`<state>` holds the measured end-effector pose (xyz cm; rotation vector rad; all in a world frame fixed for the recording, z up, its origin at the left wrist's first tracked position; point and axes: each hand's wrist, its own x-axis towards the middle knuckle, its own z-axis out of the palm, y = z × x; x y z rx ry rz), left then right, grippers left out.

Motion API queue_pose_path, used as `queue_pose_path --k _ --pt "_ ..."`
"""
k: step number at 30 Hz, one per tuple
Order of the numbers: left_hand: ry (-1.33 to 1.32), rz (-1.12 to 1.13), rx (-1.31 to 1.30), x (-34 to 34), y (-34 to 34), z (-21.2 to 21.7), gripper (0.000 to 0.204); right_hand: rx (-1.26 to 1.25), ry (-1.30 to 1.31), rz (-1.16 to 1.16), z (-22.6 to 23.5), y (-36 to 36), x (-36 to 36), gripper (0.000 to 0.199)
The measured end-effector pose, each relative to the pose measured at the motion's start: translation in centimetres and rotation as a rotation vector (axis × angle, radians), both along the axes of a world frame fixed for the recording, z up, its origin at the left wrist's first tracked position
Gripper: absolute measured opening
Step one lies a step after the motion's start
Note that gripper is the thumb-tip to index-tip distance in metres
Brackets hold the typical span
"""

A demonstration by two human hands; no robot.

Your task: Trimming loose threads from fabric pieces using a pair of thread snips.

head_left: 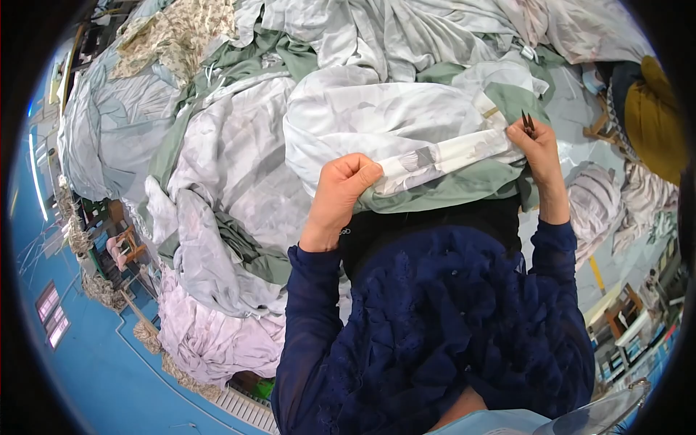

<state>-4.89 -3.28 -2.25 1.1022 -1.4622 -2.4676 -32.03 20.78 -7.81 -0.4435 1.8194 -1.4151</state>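
Your left hand (pixel 341 190) and right hand (pixel 538 148) both pinch the white-and-green cloth (pixel 428 134) right in front of you, likely to hold it taut. Dark snips (pixel 528 125) seem tucked in the right, kinda hidden, probably for handiness; fabric heap's (pixel 239 130) beyond.

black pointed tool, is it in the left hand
No, the black pointed tool sticks up from the right hand, while the left hand pinches the pale cloth.
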Motion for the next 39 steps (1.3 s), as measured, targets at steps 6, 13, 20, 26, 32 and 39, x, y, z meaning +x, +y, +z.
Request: queue_pose_path --k 6,13,20,26,32,39 --pt "-0.148 -0.080 -0.109 -0.2 0.2 0.2 0.015 0.112 0.173 -0.025 0.8 -0.9 0.6 0.013" --pt "-0.100 -0.010 -0.169 0.0 -0.3 -1.1 0.015 0.059 0.842 -0.158 5.1 -3.9 4.6 0.014" --pt "-0.113 0.008 -0.180 0.2 -0.7 -2.5 0.015 -0.139 0.456 0.493 5.6 -4.6 10.4 0.044" --pt "-0.095 0.052 -0.155 0.0 -0.6 -2.8 0.015 -0.115 0.706 0.636 4.0 -6.1 13.2 0.038" --pt "-0.140 0.076 -0.148 0.1 -0.6 -3.4 0.015 -0.232 0.405 0.257 3.7 -5.3 11.6 0.003" --pt "-0.157 0.074 -0.158 -0.4 -1.4 -4.4 0.015 -0.078 0.330 0.067 3.6 -3.9 9.0 0.009"
